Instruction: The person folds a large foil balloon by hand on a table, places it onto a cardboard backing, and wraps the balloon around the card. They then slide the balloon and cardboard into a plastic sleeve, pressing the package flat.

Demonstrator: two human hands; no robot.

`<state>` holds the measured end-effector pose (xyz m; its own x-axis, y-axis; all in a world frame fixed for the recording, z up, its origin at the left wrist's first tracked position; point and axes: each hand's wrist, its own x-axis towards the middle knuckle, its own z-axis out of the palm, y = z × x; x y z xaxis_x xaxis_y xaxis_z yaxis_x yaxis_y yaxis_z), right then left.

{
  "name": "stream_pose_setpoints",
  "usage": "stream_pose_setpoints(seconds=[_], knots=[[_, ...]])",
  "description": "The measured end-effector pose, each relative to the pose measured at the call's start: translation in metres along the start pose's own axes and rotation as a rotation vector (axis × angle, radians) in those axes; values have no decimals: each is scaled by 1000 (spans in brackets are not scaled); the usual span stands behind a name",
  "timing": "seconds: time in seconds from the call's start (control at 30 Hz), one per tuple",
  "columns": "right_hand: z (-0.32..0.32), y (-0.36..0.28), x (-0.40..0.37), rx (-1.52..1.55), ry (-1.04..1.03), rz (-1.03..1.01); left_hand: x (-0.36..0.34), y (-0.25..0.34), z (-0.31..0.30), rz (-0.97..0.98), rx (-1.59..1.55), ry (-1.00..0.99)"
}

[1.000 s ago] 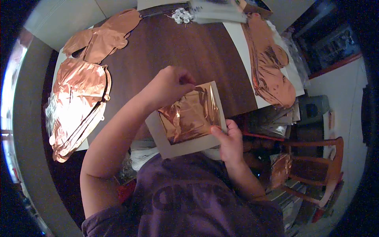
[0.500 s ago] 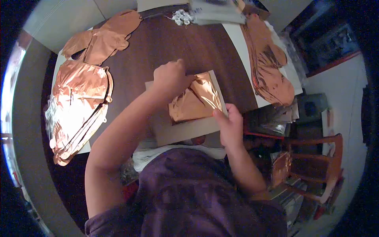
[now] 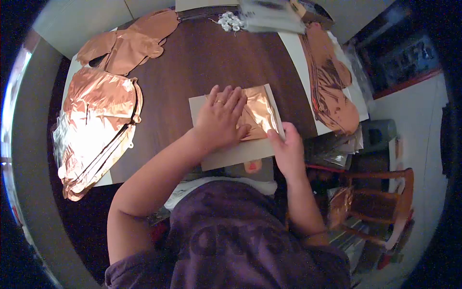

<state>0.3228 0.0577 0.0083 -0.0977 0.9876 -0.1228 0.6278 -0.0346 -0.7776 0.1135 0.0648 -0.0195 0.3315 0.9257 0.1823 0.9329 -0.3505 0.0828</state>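
Copper foil sheet [image 3: 260,113] pinned flat on its card [image 3: 231,154], mid-worktop, and creasing is the danger here.
Head view: the left hand [image 3: 221,120] lies open, palm down, fingers spread over the foil's left half. The right hand [image 3: 288,149] pinches the card's right edge, thumb on top, wrist bent inward. The foil looks thin and rumpled, so a sliding palm could likely tear or wrinkle it, and a slack pinch might let the card skate across the dark worktop [image 3: 202,62].
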Motion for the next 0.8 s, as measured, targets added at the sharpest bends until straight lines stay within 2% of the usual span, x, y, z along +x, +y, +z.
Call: stream_pose_setpoints(seconds=[0.07,0.17,0.2,0.27,0.33,0.43,0.53,0.6,0.7,0.8], knots=[[-23,-26,-3,-355,-117,89,0,1,1,-12,5,-26],[-35,-17,1,-629,87,-177,0,3,2,-21,12,-44],[-36,-33,3,-671,86,-198,0,3,2,-23,18,-47],[-23,-35,22,-583,76,-531,-1,5,4,-32,45,-36],[9,-32,50,-567,29,-764,0,7,5,-32,99,-5],[34,-18,66,-729,-93,-760,0,6,6,-30,160,43],[31,-9,69,-680,-156,-708,-5,4,8,-34,79,71],[30,-6,69,-701,-181,-695,-8,3,12,-14,-2,119],[29,-5,70,-701,-176,-693,-20,-1,2,-61,16,59],[29,-6,69,-709,-175,-687,-40,-13,-7,-83,32,84]])
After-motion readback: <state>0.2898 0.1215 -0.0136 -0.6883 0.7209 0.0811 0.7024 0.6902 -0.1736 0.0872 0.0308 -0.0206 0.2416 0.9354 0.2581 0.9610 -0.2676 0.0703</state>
